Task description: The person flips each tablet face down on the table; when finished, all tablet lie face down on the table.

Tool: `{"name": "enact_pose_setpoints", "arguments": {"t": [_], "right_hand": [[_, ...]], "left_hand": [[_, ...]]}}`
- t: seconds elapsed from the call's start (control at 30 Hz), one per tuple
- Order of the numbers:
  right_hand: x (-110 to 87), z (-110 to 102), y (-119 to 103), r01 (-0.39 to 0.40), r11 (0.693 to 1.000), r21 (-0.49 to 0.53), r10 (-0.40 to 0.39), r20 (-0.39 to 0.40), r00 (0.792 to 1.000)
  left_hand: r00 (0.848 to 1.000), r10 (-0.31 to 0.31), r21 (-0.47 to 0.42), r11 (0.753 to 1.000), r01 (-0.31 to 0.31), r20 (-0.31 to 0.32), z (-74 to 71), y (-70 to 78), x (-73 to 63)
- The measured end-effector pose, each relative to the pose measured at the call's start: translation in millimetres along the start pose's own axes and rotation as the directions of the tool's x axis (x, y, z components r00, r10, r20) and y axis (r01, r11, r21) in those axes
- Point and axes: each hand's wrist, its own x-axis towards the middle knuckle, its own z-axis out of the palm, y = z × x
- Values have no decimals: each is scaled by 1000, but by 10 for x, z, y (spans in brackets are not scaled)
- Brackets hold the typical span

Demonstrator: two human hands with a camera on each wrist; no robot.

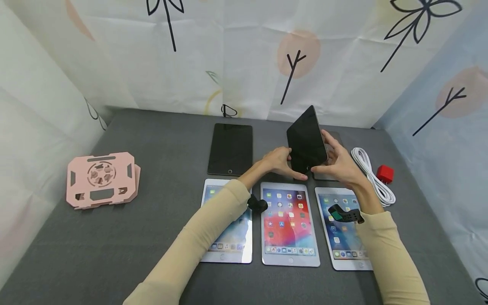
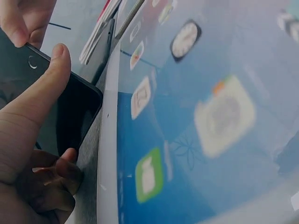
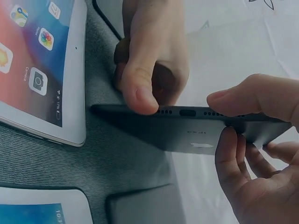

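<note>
A black tablet (image 1: pixel 305 137) is raised and tilted above the back right of the grey table, its dark screen towards the left. My right hand (image 1: pixel 339 163) holds it by the right side; in the right wrist view the thumb (image 3: pixel 233 99) is at the edge with the port and the fingers are against the back. My left hand (image 1: pixel 280 162) grips the lower left corner, its thumb (image 2: pixel 55 70) over the front near the round button. Under the right hand, another dark tablet (image 1: pixel 324 176) lies partly hidden.
Three lit white tablets (image 1: pixel 290 224) lie in a row in front, the outer two partly covered by my arms. A second black tablet (image 1: pixel 230 148) lies back left of centre. Pink plates (image 1: pixel 101 181) are stacked at left; a white cable (image 1: pixel 371 178) and red plug (image 1: pixel 385 173) sit at right.
</note>
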Motion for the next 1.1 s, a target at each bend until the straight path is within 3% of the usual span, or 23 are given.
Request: {"name": "enact_pose_setpoints", "arguments": {"t": [0.4, 0.6, 0.73, 0.87, 1.1], "right_hand": [[29, 51, -11, 49, 999, -4, -49, 6, 999], [58, 76, 17, 76, 996, -37, -76, -8, 997], [72, 94, 18, 84, 996, -34, -84, -2, 996], [78, 120, 43, 70, 997, -33, -70, 20, 997], [91, 160, 117, -47, 988, -145, 55, 55, 997]], "left_hand": [[989, 147, -43, 988, -146, 7, 50, -49, 21], [976, 205, -149, 970, -193, 73, -161, -50, -35], [978, 210, -188, 961, -204, 12, -348, 42, -101], [971, 234, -159, 958, -239, -53, -457, 148, -156], [964, 259, -36, 964, -262, -62, -516, 207, -199]]}}
